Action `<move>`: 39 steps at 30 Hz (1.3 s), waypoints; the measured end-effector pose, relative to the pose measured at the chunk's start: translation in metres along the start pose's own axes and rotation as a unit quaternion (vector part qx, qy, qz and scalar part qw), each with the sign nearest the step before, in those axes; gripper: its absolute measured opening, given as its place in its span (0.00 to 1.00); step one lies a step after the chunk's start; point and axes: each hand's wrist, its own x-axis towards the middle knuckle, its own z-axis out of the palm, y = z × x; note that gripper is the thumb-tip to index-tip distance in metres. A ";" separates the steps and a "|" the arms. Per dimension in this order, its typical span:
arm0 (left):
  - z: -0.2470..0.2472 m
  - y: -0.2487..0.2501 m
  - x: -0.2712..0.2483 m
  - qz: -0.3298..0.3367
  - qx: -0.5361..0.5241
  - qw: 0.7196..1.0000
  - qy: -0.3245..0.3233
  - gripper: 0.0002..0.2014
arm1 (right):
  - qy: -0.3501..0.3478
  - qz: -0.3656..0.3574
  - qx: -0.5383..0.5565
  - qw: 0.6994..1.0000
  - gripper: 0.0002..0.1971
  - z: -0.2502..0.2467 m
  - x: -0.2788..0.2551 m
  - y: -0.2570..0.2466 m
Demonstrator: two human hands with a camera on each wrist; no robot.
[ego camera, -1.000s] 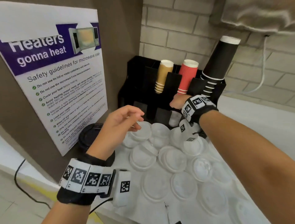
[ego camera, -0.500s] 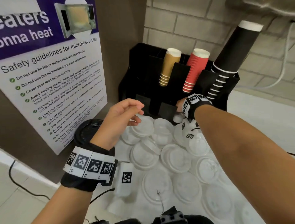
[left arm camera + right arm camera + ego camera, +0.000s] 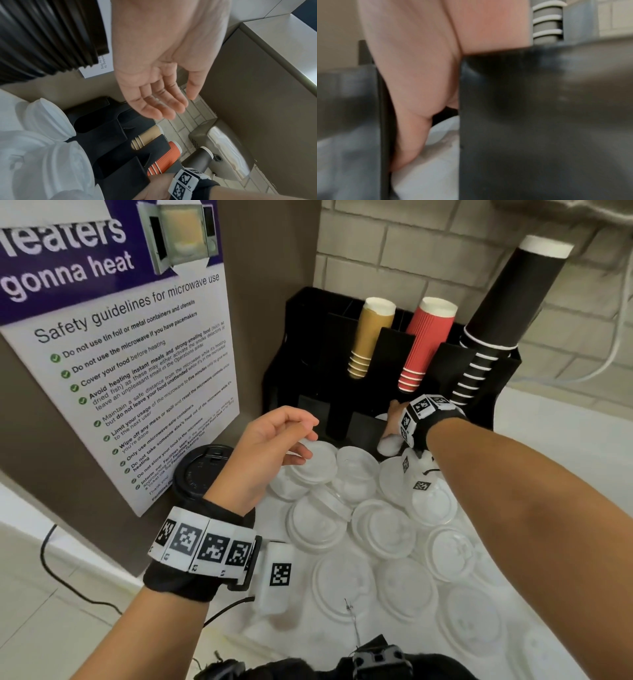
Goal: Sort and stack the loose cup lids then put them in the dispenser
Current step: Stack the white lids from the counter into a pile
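Several loose white lids [image 3: 380,529] lie spread over the white counter, some overlapping. Behind them stands the black dispenser [image 3: 298,344]. My right hand [image 3: 394,416] reaches down into one of its front slots, where a small stack of white lids [image 3: 388,445] sits. In the right wrist view its fingers [image 3: 412,94] run straight down along a black slot wall [image 3: 505,121] and touch the white lids [image 3: 426,175]; the thumb is hidden. My left hand [image 3: 274,446] hovers over the far lids, relaxed and holding nothing, palm bare [image 3: 159,94].
A stack of black lids [image 3: 198,470] stands at the left by the microwave poster [image 3: 120,354]. Tan cups [image 3: 370,337], red cups [image 3: 424,340] and tall black cups [image 3: 500,302] stick out of the dispenser's top. A brick wall is behind.
My right hand has gone lower into the dispenser slot, down onto the white lids there. The left hand has stayed hovering in the same place.
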 end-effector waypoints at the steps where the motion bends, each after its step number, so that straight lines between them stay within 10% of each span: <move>1: 0.000 -0.001 -0.001 -0.001 0.000 1.000 -0.003 0.09 | 0.006 0.008 0.014 1.000 0.39 -0.001 -0.003 0.000; 10: 0.008 -0.001 -0.005 -0.009 -0.022 1.000 0.001 0.07 | 0.132 -0.011 0.076 0.988 0.27 -0.051 -0.044 0.000; 15: 0.021 0.002 0.000 -0.025 -0.062 0.996 0.067 0.15 | 0.293 -0.111 0.325 0.892 0.22 -0.078 -0.101 -0.015; 19: 0.032 0.010 -0.001 -0.094 -0.239 0.965 0.060 0.30 | -0.011 -0.256 0.516 0.817 0.15 -0.063 -0.149 -0.042; 24: 0.028 0.005 -0.016 -0.178 -0.406 0.892 -0.092 0.43 | -0.082 -0.284 0.405 0.865 0.16 -0.036 -0.179 -0.063; 30: 0.023 0.002 -0.023 -0.164 -0.447 0.874 -0.094 0.19 | 0.036 -0.360 0.249 0.898 0.33 -0.031 -0.195 -0.065; 39: 0.029 0.008 -0.028 -0.181 -0.437 0.880 -0.045 0.27 | 0.102 -0.363 0.195 0.905 0.46 -0.020 -0.203 -0.067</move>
